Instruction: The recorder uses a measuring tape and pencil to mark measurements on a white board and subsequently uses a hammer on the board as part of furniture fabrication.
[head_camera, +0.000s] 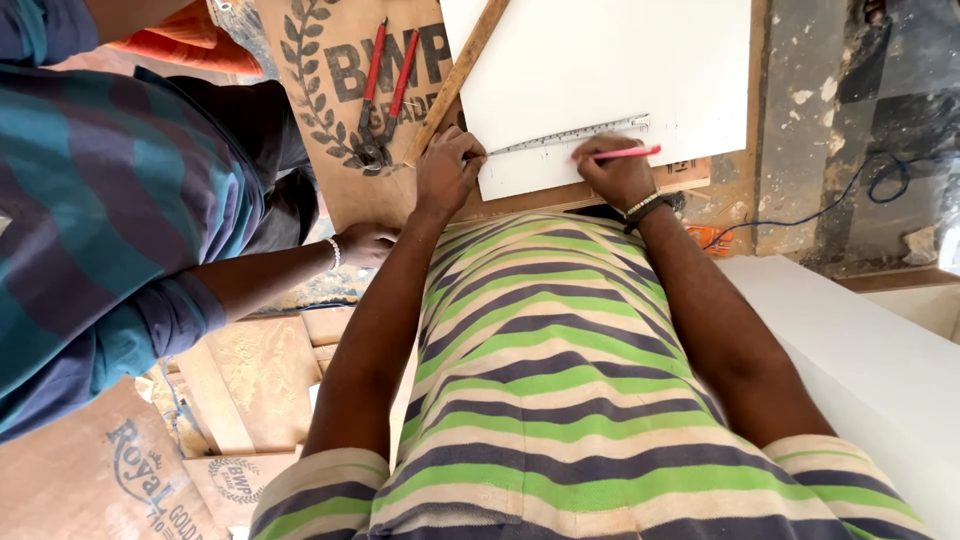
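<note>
Striped in green, cream and purple, our shirt (560, 380) fills the near view, with both forearms reaching away toward twelve o'clock. Our left hand (447, 172) lies palm down with fingers spread and curled, pressing the near end of a steel ruler (570, 135) onto a white board (600, 70); it grips nothing else. Our right hand (615, 172), at about three o'clock from the left, is closed around a red pencil (625, 153) whose length lies just below the ruler's edge, on the board. The ruler runs slightly tilted between the two hands. A wooden strip (455, 80) leans across the board's left edge at eleven o'clock, and red-handled pliers (385, 90) rest on a brown plywood sheet (330, 100) beside it. Another person's hand (365, 243), with a pale bracelet, hangs at nine o'clock from ours, loosely curled, empty as far as we can tell.
</note>
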